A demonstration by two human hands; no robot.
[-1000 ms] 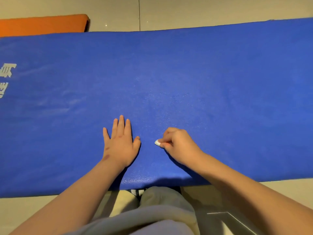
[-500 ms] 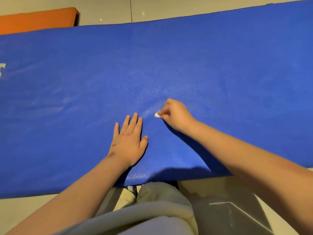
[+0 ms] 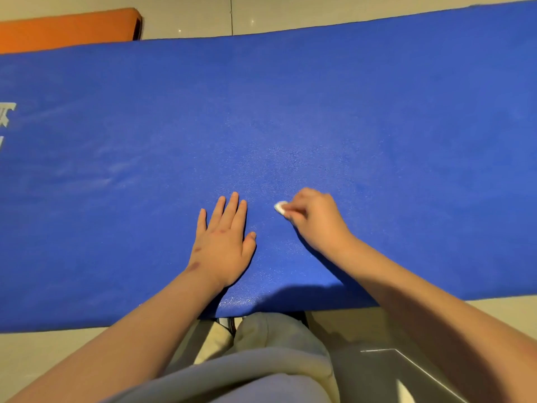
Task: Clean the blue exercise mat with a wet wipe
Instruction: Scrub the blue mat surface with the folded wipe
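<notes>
Yr wet wipe (image 3: pixel 280 207): small, soft, light wad, prob. damp. It pokes out past the curled fingers of yr right hand (image 3: pixel 315 219), pinched & pressed on the blue mat (image 3: pixel 348 112). Mat looks like soft, grippy foam, could ruck. Left hand (image 3: pixel 223 242), fingers straight, lies flat just beside, pinning it.

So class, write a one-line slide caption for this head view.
Left hand rests flat on the blue mat while the right hand pinches a wipe.
</notes>
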